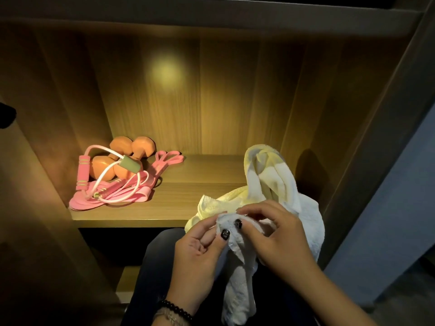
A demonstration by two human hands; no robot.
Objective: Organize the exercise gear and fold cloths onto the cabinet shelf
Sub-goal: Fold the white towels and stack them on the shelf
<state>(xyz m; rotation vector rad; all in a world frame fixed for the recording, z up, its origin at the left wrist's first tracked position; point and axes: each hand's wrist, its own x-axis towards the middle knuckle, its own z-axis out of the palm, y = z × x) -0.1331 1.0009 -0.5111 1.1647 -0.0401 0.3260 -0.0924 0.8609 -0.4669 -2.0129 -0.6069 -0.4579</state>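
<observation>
Head view: 2 orange dumbbells [128, 158] and pink bands [122, 192] sit heaped on the cabinet shelf [188, 175] (gear apparently unsorted), while left hand [200, 250] and right hand [277, 234] pinch the unfolded white cloth [237, 274] at the shelf's front edge.

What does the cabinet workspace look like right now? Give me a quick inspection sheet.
Surface: wooden shelf, lit from above, bare in the middle.
Job's things: two orange dumbbells at the left rear; pink resistance bands heaped in front of and beside them; a pink-handled pull cord lies over the pile. A yellow cloth and a white cloth are bunched on the shelf's right front, unfolded.
Clutter: nothing seen.
Grippers: left hand and right hand both pinch an edge of the white cloth, in front of the shelf.
Cables: nothing seen apart from the pull cord's tube.
Surroundings: wooden cabinet walls; dark space below the shelf; grey wall at right.
</observation>
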